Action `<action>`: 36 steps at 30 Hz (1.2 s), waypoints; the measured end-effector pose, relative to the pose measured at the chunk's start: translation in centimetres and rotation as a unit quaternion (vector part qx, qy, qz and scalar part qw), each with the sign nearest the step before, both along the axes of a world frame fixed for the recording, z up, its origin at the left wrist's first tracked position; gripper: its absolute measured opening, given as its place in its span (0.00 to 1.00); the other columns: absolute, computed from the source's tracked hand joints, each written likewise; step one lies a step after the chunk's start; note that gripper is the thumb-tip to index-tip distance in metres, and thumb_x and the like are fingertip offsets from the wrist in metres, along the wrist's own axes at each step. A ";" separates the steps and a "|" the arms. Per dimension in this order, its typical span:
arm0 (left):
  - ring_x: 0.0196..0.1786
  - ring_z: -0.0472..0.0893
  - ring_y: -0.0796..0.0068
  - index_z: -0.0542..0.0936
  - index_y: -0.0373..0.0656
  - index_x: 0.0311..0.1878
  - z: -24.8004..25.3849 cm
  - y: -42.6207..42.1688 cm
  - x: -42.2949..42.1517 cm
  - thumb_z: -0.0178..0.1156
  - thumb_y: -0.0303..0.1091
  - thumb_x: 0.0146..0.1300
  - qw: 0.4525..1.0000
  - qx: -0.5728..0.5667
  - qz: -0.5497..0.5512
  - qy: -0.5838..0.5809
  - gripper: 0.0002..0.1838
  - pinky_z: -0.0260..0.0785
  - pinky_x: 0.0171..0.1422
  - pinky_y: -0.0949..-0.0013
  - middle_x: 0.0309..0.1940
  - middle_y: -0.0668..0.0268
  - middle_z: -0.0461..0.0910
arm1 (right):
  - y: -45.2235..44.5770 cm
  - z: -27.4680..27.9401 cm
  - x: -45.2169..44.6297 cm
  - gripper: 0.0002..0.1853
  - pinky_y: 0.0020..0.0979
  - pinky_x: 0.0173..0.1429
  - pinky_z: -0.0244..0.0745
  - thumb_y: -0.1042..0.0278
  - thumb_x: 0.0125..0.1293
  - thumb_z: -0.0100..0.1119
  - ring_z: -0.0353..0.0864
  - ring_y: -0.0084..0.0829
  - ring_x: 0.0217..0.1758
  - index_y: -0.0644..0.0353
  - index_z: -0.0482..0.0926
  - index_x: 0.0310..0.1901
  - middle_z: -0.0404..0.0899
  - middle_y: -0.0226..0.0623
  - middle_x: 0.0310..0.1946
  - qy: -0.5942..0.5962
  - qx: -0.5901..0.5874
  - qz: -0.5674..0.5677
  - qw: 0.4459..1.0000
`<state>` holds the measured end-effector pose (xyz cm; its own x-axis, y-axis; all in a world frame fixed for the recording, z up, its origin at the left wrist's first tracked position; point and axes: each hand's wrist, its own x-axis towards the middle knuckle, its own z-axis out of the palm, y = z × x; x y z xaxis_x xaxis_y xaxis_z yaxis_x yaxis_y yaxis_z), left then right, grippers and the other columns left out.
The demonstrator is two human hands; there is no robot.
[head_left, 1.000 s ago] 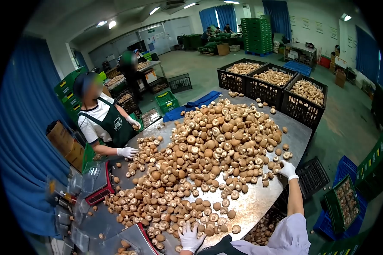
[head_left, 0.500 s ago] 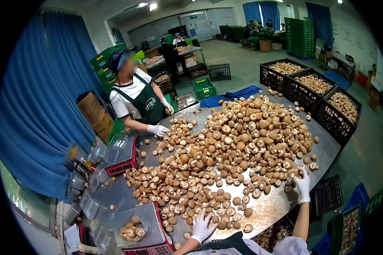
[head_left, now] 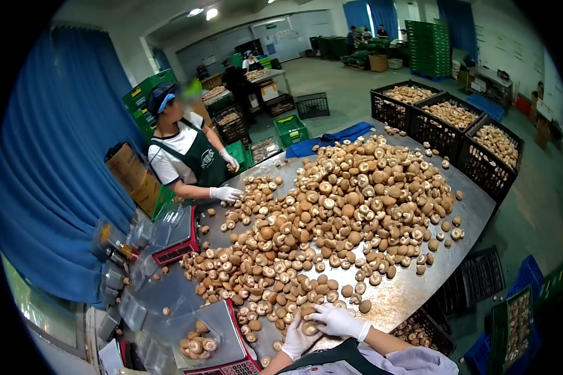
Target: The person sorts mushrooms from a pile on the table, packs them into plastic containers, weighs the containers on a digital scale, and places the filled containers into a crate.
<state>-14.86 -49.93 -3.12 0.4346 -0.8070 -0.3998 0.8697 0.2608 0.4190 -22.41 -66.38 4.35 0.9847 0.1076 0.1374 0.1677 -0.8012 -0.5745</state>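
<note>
In the head view, my left hand (head_left: 299,339) and my right hand (head_left: 339,321), both in white gloves, are together at the near edge of the mushroom pile. Between them is a brown-capped mushroom (head_left: 309,327), with the fingers of both hands curled about it; whether more are in the palms is hidden. A big heap of mushrooms (head_left: 350,200) covers much of the metal table (head_left: 394,306). To the left of my hands, a red-edged scale (head_left: 234,322) bears a clear container with several mushrooms (head_left: 197,345).
A co-worker (head_left: 187,147) in a green apron stands across the table by a second scale (head_left: 175,234). Black crates of mushrooms (head_left: 491,150) line the far right edge. Clear plastic boxes (head_left: 131,309) lie at left. Another crate (head_left: 428,331) sits below the near edge.
My right hand has come from the right side of the pile over to my left hand. My left fingers have turned up and curled around a mushroom. The view has shifted slightly.
</note>
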 end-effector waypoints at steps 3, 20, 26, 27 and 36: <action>0.55 0.76 0.64 0.71 0.48 0.60 -0.2 0.8 0.3 0.43 0.56 0.70 0.999 0.036 0.019 -0.014 0.26 0.71 0.58 0.57 0.52 0.64 0.77 | -0.2 -0.2 -0.2 0.22 0.42 0.51 0.75 0.65 0.58 0.58 0.76 0.46 0.49 0.49 0.75 0.56 0.75 0.39 0.49 0.028 0.082 0.028 0.996; 0.38 0.84 0.67 0.72 0.41 0.57 -1.1 1.3 0.1 0.51 0.47 0.70 0.995 0.013 -0.096 -0.010 0.21 0.81 0.39 0.63 0.42 0.57 0.82 | 1.3 -1.7 -0.7 0.22 0.38 0.49 0.76 0.52 0.69 0.52 0.82 0.46 0.47 0.53 0.71 0.60 0.80 0.50 0.45 -0.003 0.249 -0.120 0.961; 0.39 0.84 0.64 0.75 0.41 0.53 0.5 1.1 -0.2 0.46 0.53 0.71 0.993 0.046 -0.110 -0.001 0.24 0.81 0.36 0.65 0.42 0.57 0.82 | 1.6 -2.1 -0.6 0.23 0.41 0.42 0.76 0.52 0.70 0.48 0.81 0.52 0.39 0.58 0.71 0.60 0.80 0.56 0.38 -0.001 0.292 -0.112 0.950; 0.40 0.84 0.63 0.75 0.41 0.54 0.2 1.1 0.1 0.46 0.53 0.71 0.992 0.034 -0.122 0.000 0.25 0.81 0.37 0.65 0.43 0.56 0.82 | 1.6 -2.5 -0.5 0.23 0.41 0.42 0.76 0.52 0.70 0.48 0.81 0.52 0.39 0.58 0.71 0.60 0.80 0.56 0.38 0.000 0.292 -0.111 0.950; 0.41 0.83 0.60 0.68 0.42 0.62 1.2 0.7 0.0 0.49 0.52 0.70 0.992 0.067 -0.106 -0.011 0.26 0.78 0.44 0.63 0.48 0.55 0.80 | 1.1 -2.8 -0.8 0.19 0.36 0.47 0.76 0.55 0.71 0.49 0.82 0.46 0.46 0.59 0.76 0.55 0.81 0.50 0.44 -0.006 0.317 -0.172 0.933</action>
<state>-14.88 -49.22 -1.96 0.2707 -0.8214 -0.5020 0.8895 0.0140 0.4568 -23.22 -65.24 1.58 0.9437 -0.3215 0.0776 -0.0272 -0.3093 -0.9506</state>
